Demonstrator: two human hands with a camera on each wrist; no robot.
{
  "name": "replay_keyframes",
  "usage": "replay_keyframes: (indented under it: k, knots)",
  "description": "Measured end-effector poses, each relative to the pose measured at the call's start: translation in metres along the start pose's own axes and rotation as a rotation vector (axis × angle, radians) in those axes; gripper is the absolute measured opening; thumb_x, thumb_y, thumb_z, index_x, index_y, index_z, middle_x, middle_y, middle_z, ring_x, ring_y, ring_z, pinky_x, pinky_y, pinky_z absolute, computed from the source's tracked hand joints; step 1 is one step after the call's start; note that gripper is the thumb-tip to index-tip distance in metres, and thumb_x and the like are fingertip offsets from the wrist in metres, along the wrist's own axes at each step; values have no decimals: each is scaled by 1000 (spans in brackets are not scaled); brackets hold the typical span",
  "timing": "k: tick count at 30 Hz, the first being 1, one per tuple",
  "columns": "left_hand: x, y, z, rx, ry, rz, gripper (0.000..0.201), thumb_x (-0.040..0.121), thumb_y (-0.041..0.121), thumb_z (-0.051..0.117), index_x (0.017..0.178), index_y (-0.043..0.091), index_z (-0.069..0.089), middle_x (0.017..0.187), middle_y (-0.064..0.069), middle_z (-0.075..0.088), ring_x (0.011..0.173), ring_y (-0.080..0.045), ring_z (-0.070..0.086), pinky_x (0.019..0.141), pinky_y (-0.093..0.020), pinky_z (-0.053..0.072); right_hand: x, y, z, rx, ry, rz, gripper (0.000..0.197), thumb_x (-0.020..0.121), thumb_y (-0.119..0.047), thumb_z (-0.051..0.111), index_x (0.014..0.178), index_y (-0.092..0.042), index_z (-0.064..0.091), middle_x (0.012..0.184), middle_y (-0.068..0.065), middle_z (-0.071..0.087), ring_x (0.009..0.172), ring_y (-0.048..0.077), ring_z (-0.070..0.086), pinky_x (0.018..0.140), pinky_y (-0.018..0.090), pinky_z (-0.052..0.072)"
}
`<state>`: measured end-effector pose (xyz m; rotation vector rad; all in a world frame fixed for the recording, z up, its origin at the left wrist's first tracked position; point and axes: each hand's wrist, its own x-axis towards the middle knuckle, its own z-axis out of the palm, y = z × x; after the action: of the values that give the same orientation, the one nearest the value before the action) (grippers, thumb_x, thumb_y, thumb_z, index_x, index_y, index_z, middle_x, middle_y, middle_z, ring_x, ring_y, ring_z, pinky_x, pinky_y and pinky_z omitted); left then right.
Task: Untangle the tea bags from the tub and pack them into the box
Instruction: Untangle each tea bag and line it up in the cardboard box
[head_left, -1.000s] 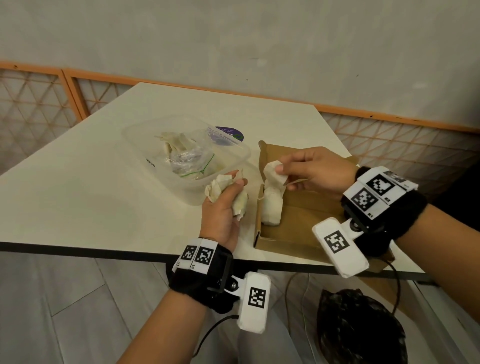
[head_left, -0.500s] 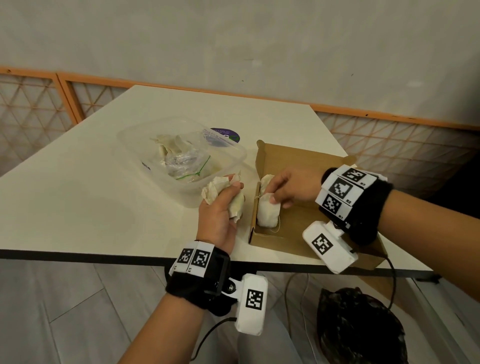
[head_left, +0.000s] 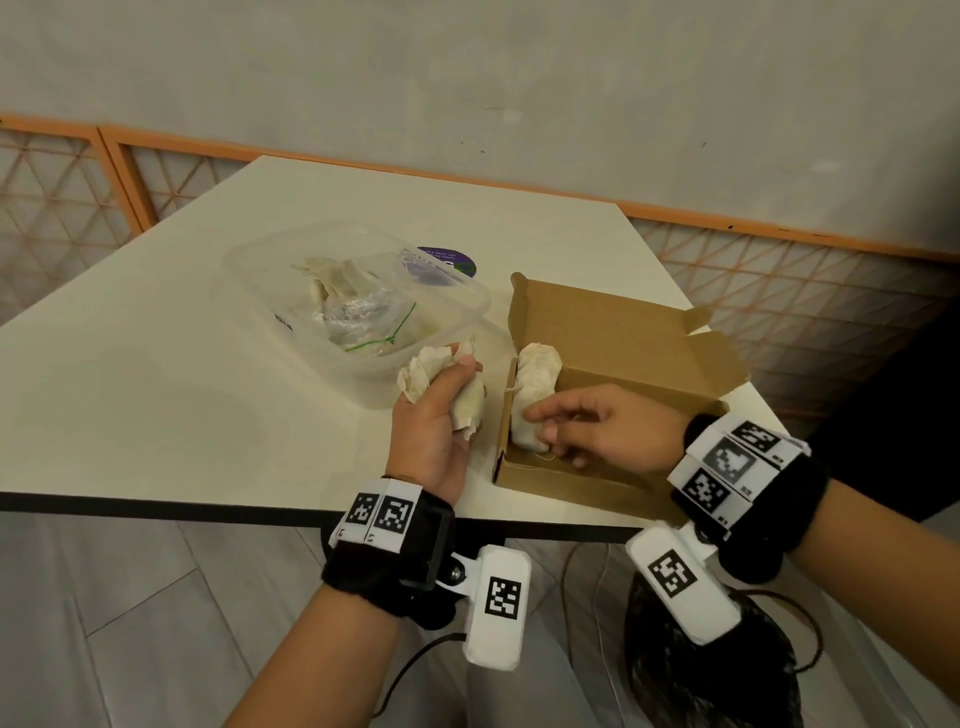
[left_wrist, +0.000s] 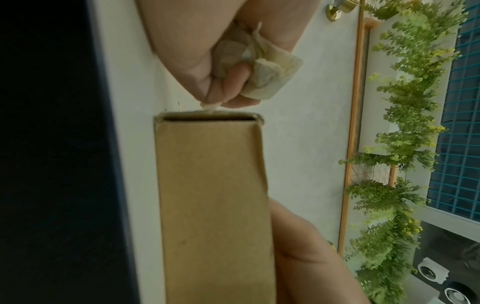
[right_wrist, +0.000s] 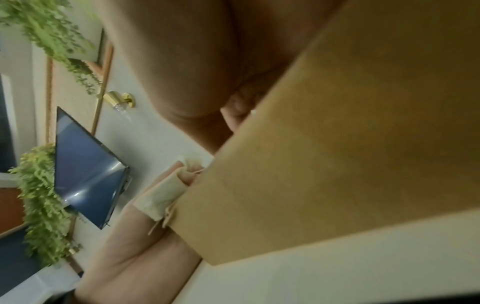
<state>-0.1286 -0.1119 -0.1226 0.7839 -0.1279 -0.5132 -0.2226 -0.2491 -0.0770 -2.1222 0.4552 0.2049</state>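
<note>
Two tea bags (head_left: 535, 395) lie end to end along the box's left wall, as I read the head view; I cannot rule out one long bundle.

Item: my right hand (head_left: 597, 431). Inside the cardboard box (head_left: 634, 364), fingers loosely curled, fingertips (head_left: 540, 415) touching the nearer packed bag. Whether they pinch it or only press it, I cannot tell. The right wrist view is mostly box wall and palm and settles nothing.

Item: my left hand (head_left: 436, 415). Fist closed round a crumpled clump of tea bags (head_left: 431, 374), paper poking out at 12 o'clock and 4 o'clock of the fist. It sits between tub and box, the box wall just beside it at 3 o'clock.

Item: clear plastic tub (head_left: 467, 301). At 11 o'clock of the left hand, with more tea bags (head_left: 332, 275) and a clear zip bag (head_left: 363, 317) inside.

Item: loose string (head_left: 540, 456). On the box floor by the near bag, at 9 o'clock of my right fingers.

Risks, as I judge them:
- The string could catch on a right finger as the hand withdraws and drag a packed bag out.
- My squeezing the clump may tear the thin paper and spill tea.
- Strings within the clump look knotted; a hard pull could snap a tag off.
- The box is light, near the table's (head_left: 156, 364) front edge at 6 o'clock; a sideways push could slide it off.
</note>
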Motion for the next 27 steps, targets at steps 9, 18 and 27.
replay_keyframes:
  k: [9, 18, 27]
  knots:
    - [-1, 3, 2, -74, -59, -89, 22, 94, 36, 49, 104, 19, 60, 82, -1, 62, 69, -12, 59, 52, -22, 50, -8, -30, 15, 197, 206, -144, 29, 81, -28, 68, 105, -16, 59, 84, 4, 55, 64, 9, 56, 58, 19, 49]
    - [-2, 2, 3, -70, -174, -92, 18, 100, 26, 39, 111, 16, 51, 77, -4, 71, 64, -13, 69, 55, -21, 54, 9, -36, 42, -16, 413, -280, 30, 79, -15, 71, 107, -19, 61, 79, -10, 56, 61, 1, 51, 57, 8, 40]
    - [-5, 0, 1, 79, -158, -44, 64, 75, 17, 72, 130, -3, 46, 98, -16, 58, 78, -21, 57, 67, -31, 44, 9, -23, 38, 579, 356, -215, 16, 93, -21, 52, 91, -17, 68, 85, 8, 68, 74, 19, 61, 64, 29, 51]
